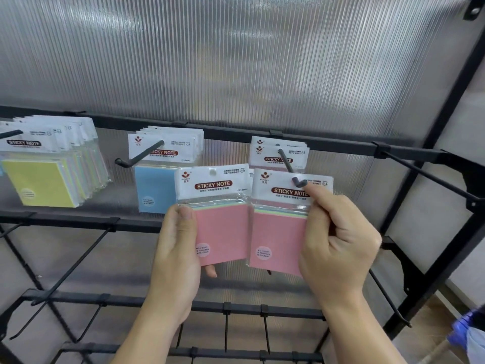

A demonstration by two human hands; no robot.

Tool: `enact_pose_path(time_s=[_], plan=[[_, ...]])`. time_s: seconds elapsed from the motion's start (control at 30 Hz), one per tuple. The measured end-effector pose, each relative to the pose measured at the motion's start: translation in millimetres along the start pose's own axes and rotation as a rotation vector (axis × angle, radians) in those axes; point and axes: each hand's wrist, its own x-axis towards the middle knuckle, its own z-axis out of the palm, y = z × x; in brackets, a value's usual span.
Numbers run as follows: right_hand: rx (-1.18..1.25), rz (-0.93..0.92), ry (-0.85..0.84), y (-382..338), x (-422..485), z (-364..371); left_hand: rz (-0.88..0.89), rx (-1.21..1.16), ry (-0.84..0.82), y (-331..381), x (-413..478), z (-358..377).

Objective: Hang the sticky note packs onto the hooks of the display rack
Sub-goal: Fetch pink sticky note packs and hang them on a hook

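My left hand [177, 248] grips a pink sticky note pack [220, 232] by its left edge, held in front of the rack. My right hand [338, 243] pinches a second pink pack [278, 240] at its white header, whose hole sits at the upturned tip of the right hook [287, 164]. Two packs [278, 153] hang further back on that hook. The middle hook [141, 155] carries several blue packs [154, 187]. At the far left, several yellow-fronted packs [42, 179] hang on another hook [10, 134].
The black rack's top rail [223, 132] runs across a ribbed translucent back panel [236, 61]. An empty hook [430, 177] sticks out at the right. Lower rails [78, 222] carry several bare hooks. A blue object [467, 329] lies at the bottom right.
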Motion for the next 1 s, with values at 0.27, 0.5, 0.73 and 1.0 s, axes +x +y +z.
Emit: enact_pose_path(time_s=[0.27, 0.5, 0.73, 1.0], plan=[[-0.105, 0.011, -0.111, 28.6, 12.4, 23.8, 0.011, 0.028, 0.029, -0.9, 2.6, -4.8], [-0.196, 0.032, -0.225, 46.0, 19.6, 39.3, 0.009, 0.019, 0.015, -0.7, 3.7, -7.0], [-0.193, 0.151, -0.339, 48.6, 21.6, 43.8, 0.010, 0.018, 0.000, -2.2, 5.3, -5.9], [-0.198, 0.200, -0.211, 33.3, 14.6, 28.4, 0.005, 0.012, -0.035, -2.0, 5.4, -4.6]])
